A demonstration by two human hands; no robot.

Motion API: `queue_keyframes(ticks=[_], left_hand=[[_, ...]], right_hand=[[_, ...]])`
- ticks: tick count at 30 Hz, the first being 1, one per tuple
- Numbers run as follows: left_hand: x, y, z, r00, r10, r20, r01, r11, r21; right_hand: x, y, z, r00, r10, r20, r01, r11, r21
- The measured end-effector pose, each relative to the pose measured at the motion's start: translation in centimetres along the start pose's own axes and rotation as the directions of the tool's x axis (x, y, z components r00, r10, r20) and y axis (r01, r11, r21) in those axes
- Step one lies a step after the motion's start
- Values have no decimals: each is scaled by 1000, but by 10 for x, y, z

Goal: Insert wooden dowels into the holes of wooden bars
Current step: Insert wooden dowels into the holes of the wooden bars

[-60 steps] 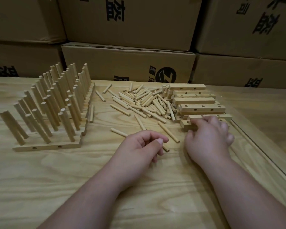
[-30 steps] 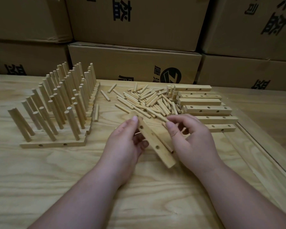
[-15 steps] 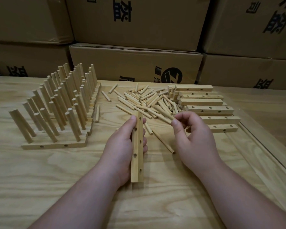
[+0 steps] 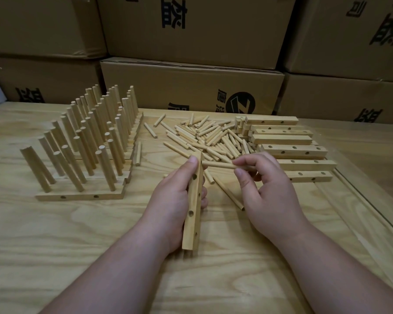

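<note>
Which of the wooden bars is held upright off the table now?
The bar gripped in the left hand. It stands on end, holes facing the right hand; the other empty bars lie flat, stacked at the right.

Dim, warm, even light; soft shadows beneath the hands. Wide-angle bending toward three and nine o'clock; focus slightly soft.

I cannot see if the dowel tip is inside the bar; my left hand hides the bar's far side.
</note>
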State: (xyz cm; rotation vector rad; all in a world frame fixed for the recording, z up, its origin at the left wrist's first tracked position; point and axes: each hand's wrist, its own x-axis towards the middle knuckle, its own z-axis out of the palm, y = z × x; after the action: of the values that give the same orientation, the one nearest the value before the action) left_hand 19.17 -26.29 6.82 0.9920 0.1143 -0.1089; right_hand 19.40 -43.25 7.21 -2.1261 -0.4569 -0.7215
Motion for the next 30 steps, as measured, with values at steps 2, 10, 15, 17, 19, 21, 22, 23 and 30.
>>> queue_keyframes(ticks=[2, 10, 15, 17, 19, 21, 22, 23, 30], left_hand=[[0, -1, 0, 1000, -1, -8, 1, 1000, 19], [-2, 0, 1, 999, 14, 35, -16, 999, 47], [-4, 1, 0, 999, 9, 40, -12, 997, 70], [-4, 1, 1, 999, 8, 53, -12, 998, 65], [-5, 0, 2, 998, 8, 67, -12, 999, 49], [-6, 0, 2, 996, 7, 89, -11, 999, 43], [-5, -1, 2, 995, 11, 101, -15, 999, 44], [-5, -1, 2, 994, 14, 110, -19, 999, 48], [-6, -3, 1, 998, 2, 61, -8, 995, 100]], right_hand=[[0, 0, 0, 1000, -8, -9, 8, 1000, 6], [2, -1, -3, 999, 9, -40, -7, 998, 67], [1, -2, -4, 998, 38, -43, -35, 997, 71], [1, -3, -4, 998, 45, -43, -42, 997, 68], [0, -4, -5, 997, 54, -48, -51, 996, 68], [1, -4, -6, 996, 68, -51, -64, 995, 74], [1, -4, -7, 996, 78, -48, -74, 994, 78], [1, -3, -8, 995, 88, -46, -84, 993, 82], [2, -2, -13, 990, 141, -6, -141, 990, 20]])
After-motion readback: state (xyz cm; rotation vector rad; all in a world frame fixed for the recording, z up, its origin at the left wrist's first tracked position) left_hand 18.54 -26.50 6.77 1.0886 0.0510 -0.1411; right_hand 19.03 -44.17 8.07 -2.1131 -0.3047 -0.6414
